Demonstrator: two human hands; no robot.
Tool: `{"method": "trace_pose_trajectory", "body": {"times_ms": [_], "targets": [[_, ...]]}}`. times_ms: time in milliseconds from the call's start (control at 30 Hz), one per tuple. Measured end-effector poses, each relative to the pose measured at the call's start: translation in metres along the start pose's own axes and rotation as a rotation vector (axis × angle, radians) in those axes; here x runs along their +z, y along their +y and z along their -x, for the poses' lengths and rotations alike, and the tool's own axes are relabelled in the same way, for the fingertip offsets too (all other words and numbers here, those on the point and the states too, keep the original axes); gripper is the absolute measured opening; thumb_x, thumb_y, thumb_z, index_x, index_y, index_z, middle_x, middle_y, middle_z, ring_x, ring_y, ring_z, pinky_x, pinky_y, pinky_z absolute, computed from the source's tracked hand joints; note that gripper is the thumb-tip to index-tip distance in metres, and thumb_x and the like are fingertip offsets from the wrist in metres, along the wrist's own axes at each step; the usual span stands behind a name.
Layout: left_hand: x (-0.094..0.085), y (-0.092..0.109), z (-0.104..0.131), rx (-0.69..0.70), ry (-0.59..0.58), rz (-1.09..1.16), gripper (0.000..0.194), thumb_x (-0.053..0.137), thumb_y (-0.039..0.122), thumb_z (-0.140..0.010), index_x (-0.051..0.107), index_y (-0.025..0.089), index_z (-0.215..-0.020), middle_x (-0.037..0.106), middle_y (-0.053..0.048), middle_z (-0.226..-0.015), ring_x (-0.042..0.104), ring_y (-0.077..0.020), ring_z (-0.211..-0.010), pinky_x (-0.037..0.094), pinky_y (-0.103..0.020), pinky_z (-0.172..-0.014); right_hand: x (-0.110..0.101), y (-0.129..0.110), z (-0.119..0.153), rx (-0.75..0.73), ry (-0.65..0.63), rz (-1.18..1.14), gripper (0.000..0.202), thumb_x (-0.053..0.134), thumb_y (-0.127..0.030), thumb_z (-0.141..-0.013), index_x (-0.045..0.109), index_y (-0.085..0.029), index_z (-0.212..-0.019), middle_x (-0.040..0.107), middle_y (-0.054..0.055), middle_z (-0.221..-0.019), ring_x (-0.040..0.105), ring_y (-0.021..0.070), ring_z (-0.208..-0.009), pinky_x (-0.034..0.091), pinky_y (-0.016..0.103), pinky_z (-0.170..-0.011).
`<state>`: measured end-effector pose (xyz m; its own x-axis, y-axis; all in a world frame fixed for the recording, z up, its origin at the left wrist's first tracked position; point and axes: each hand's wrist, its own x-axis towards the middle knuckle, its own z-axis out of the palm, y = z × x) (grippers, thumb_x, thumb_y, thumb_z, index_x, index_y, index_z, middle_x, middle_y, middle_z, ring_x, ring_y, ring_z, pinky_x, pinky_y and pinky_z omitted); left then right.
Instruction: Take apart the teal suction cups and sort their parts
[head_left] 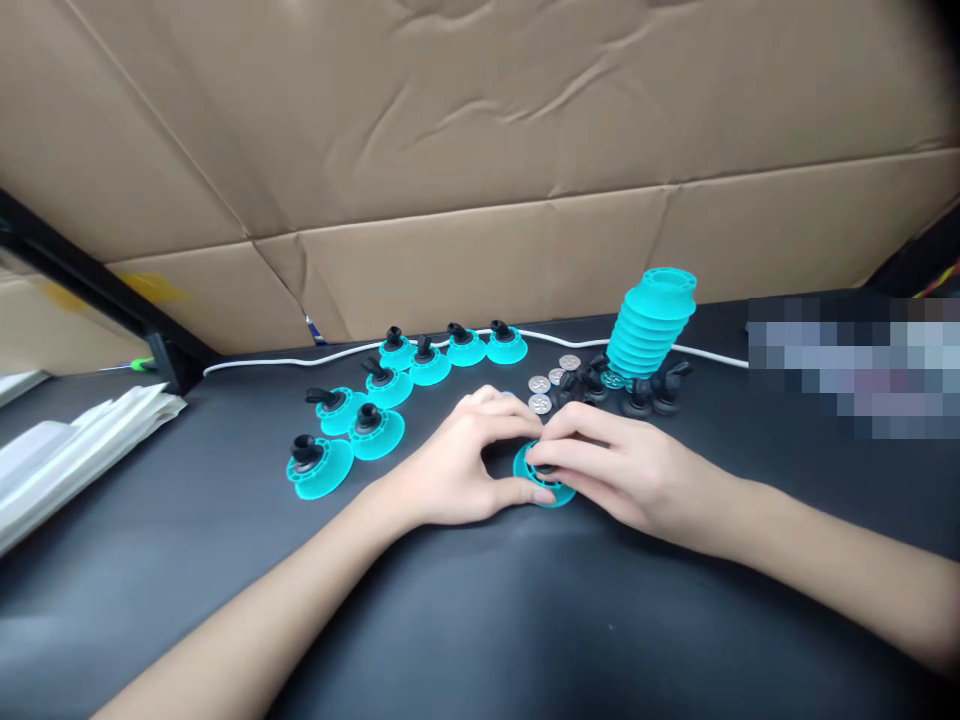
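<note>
Down on the black table (450, 620), the person's right hand (637, 468) and left hand (466, 455) sit close together: the left clamped round a turquoise cup (564, 495) between them, wide mouth down, axis roughly upright; the right pinching its topmost black fitting (547, 469).

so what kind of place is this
Probably a small-parts work area: the dark tabletop holds teal cups with black fittings, a stack of teal cups and loose metal discs.
</note>
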<state>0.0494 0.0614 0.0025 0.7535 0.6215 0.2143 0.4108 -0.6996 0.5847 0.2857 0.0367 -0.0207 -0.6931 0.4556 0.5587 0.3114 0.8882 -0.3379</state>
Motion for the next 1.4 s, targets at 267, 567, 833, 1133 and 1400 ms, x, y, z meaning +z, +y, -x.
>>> {"method": "trace_pose_trajectory", "body": {"times_ms": [267,567,833,1133,1400], "targets": [[0.002,-0.003,0.004,0.022,-0.044,-0.01,0.026,0.089,0.045,-0.085,0.078,0.026,-0.1,0.076,-0.002,-0.113,0.06,-0.0253,-0.107,0.046,-0.041,-0.103,-0.006,-0.003,0.0,-0.107,-0.031,0.056,0.021,0.051,-0.011,-0.108,0.07,-0.017,-0.113,0.072,0.012,-0.11,0.066,0.021,-0.102,0.059,0.035,-0.087],[0.001,0.001,0.005,0.051,-0.086,0.012,0.025,0.091,0.041,-0.083,0.077,0.025,-0.097,0.075,-0.001,-0.112,0.058,-0.0235,-0.102,0.044,-0.039,-0.101,-0.016,-0.007,-0.003,-0.151,-0.119,0.01,0.026,0.047,-0.007,-0.107,0.071,-0.016,-0.105,0.072,0.01,-0.103,0.063,0.0194,-0.093,0.055,0.032,-0.083],[0.001,0.004,0.004,0.094,-0.119,0.052,0.029,0.089,0.046,-0.084,0.078,0.023,-0.098,0.075,-0.004,-0.112,0.06,-0.0245,-0.103,0.042,-0.04,-0.102,-0.022,-0.013,-0.006,-0.171,-0.185,-0.046,0.025,0.046,-0.006,-0.108,0.068,-0.016,-0.104,0.072,0.009,-0.103,0.06,0.0176,-0.094,0.052,0.028,-0.085],[-0.003,0.005,0.003,0.152,-0.178,0.175,0.034,0.091,0.043,-0.083,0.077,0.019,-0.101,0.075,-0.007,-0.111,0.064,-0.024,-0.101,0.043,-0.039,-0.101,-0.021,-0.019,-0.002,-0.176,-0.245,-0.06,0.027,0.042,-0.009,-0.11,0.068,-0.015,-0.106,0.069,0.007,-0.101,0.054,0.0176,-0.087,0.048,0.029,-0.079],[-0.006,0.004,0.003,0.164,-0.226,0.19,0.026,0.088,0.033,-0.087,0.077,0.019,-0.106,0.075,-0.007,-0.116,0.065,-0.023,-0.102,0.046,-0.038,-0.1,-0.023,-0.022,-0.005,-0.149,-0.277,-0.046,0.03,0.041,-0.016,-0.113,0.07,-0.018,-0.105,0.072,0.004,-0.099,0.058,0.0167,-0.084,0.049,0.027,-0.075]]}}
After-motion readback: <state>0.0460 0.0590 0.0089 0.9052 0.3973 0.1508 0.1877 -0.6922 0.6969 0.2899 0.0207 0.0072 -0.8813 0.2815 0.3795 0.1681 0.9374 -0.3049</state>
